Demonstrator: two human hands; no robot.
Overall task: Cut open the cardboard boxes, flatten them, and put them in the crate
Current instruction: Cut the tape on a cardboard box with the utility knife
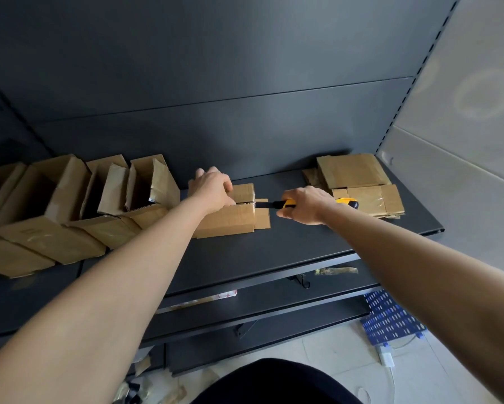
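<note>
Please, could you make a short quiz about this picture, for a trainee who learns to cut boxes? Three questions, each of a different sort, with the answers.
1. Choose one: the yellow knife, held in the right hand, meets the box at its
A) right end
B) left end
C) underside
2. Missing word: the ____ hand holds the box steady on the shelf.
3. True or false: the open boxes stand to the left of the box being cut.

Key
1. A
2. left; the left hand lies over the top of the box.
3. True
</note>
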